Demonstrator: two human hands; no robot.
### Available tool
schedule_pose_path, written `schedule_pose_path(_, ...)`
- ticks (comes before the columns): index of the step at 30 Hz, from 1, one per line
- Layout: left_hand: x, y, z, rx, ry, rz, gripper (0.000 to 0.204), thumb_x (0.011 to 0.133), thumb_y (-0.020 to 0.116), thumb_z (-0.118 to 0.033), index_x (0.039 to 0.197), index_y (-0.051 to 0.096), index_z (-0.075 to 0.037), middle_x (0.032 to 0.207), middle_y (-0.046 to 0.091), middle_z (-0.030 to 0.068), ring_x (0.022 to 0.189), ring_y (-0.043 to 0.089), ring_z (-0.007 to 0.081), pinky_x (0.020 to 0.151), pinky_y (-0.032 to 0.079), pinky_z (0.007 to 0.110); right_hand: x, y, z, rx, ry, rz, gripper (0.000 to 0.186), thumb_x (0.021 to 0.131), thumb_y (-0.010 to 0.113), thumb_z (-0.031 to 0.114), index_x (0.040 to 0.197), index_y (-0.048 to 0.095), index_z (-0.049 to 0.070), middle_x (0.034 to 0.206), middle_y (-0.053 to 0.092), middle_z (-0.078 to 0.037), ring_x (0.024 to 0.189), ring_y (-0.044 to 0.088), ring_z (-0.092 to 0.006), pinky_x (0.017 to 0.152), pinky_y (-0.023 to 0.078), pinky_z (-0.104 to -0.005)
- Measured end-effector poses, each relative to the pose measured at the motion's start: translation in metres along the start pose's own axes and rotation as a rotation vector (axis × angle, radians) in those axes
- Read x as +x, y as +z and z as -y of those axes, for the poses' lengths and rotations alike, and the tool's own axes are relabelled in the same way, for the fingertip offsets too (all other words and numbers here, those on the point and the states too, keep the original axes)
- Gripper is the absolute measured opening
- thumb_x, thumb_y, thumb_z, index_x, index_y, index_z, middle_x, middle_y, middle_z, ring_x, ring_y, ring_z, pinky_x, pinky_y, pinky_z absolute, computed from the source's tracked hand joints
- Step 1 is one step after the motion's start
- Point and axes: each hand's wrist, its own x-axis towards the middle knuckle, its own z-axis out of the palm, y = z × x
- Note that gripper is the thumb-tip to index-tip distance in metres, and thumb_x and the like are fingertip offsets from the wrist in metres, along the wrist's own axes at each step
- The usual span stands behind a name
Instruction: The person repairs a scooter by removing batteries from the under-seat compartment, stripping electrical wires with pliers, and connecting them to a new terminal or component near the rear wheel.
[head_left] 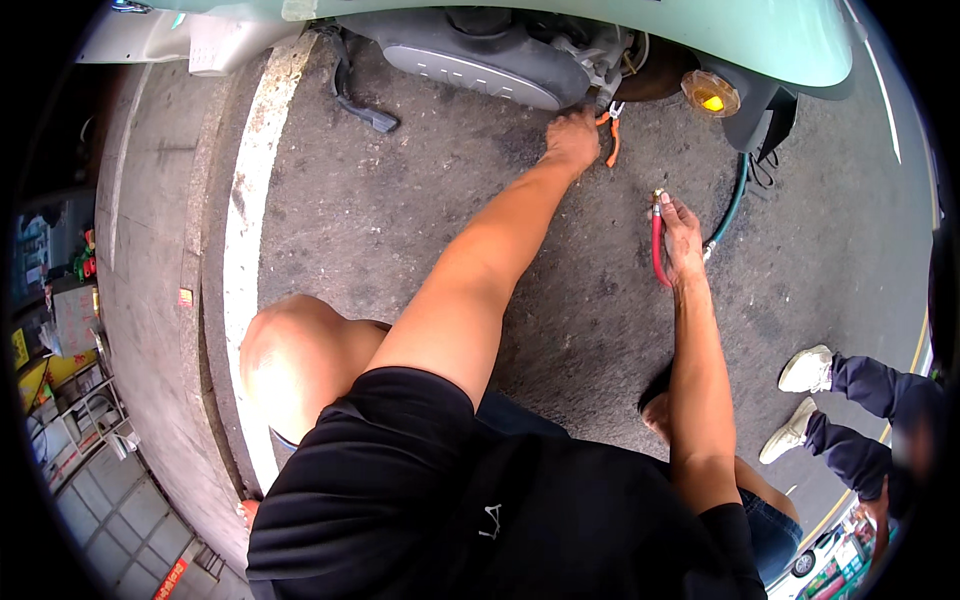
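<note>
My left hand (574,140) reaches up under the scooter's engine (485,75), its fingers curled closed at the lower edge of the machine. What it holds is hidden. Right beside those fingers hang pliers with orange handles (614,143), their jaws up against the engine parts. My right hand (684,240) is lower and to the right, closed around a short red hose (657,235) with a brass end fitting (658,193) by the thumb. From behind that hand a green hose (738,195) with a silver coupling (709,250) runs up toward the scooter.
A pale green scooter body (760,35) spans the top, with an amber turn signal (711,93). The black kickstand (368,115) juts down at left. A white painted line (252,200) and a kerb lie left. Another person's white shoe (806,370) stands at right.
</note>
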Motion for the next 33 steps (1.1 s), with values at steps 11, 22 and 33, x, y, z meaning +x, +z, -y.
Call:
schedule_pose_path(11,-0.028,-0.049,-0.009,-0.782,0.094,0.181,0.008,0.072,0.059,-0.006,0.079,0.057,-0.001,0.102,0.057,0.0102,0.094,0.055,0.0222,0.079,0.045,0.031,0.032,0.035,0.025,-0.102,-0.149,-0.096,0.073,0.084,0.063,0.049,0.122,0.049,-0.011,0.119,0.056,-0.020,0.116,0.050,-0.0255,0.101,0.034,-0.0329)
schedule_pose_path(22,-0.062,-0.083,0.015,-1.074,0.074,0.347,0.019,0.072,0.055,-0.002,0.090,0.061,-0.001,0.118,0.056,0.0139,0.110,0.054,0.0267,0.095,0.039,0.033,0.031,0.080,0.066,-0.312,-0.336,0.180,0.062,0.086,0.061,0.045,0.123,0.053,-0.004,0.114,0.061,-0.017,0.108,0.057,-0.0269,0.092,0.044,-0.0354)
schedule_pose_path(33,-0.053,-0.089,0.000,-1.105,0.074,0.166,0.039,0.079,0.054,-0.004,0.117,0.056,0.001,0.109,0.061,0.0110,0.101,0.055,0.0204,0.091,0.040,0.032,0.058,0.083,0.075,-0.384,-0.389,0.124,0.060,0.087,0.059,0.044,0.121,0.054,-0.005,0.113,0.061,-0.020,0.107,0.058,-0.0270,0.092,0.043,-0.0343)
